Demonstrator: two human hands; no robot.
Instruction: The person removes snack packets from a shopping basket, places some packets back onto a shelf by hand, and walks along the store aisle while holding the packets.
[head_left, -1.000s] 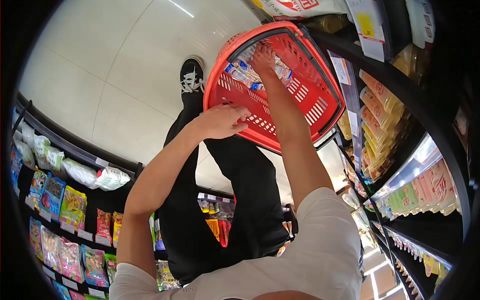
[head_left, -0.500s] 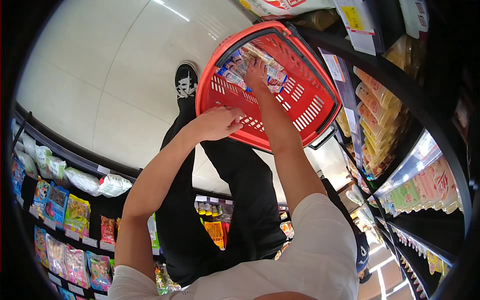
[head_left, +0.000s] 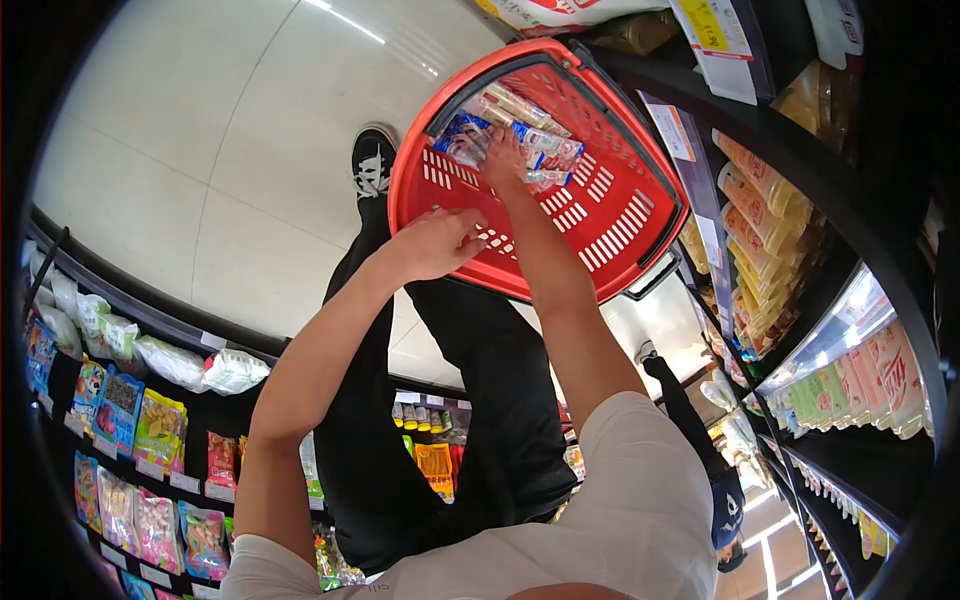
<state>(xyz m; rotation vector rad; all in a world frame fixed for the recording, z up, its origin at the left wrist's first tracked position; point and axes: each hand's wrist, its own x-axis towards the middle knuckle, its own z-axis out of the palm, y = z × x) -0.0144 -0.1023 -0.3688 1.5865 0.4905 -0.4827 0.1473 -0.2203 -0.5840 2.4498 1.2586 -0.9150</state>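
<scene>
My right hand (head_left: 503, 158) reaches into a red shopping basket (head_left: 575, 285), its fingers closed on a blue and white plastic packet (head_left: 552, 148). Beside it another blue packet (head_left: 460, 138) and several cream-coloured packets (head_left: 527, 108) lie along the far left part of the basket. What each packet contains is too small to tell. My left hand (head_left: 440, 243) is over the near rim of the basket, fingers loosely bent and apart, with nothing in them. Whether it touches the rim I cannot tell.
Shelves with bagged goods (head_left: 765, 215) and price tags rise at the right, close to the basket. Snack bags (head_left: 160, 430) fill a shelf at lower left. My shoe (head_left: 374, 165) stands on the tiled floor (head_left: 200, 150). Another person (head_left: 690, 415) is at lower right.
The packets under my right hand have shifted and turned within the basket. My left hand has hardly moved. More of the other person's leg and shoe shows at the lower right.
</scene>
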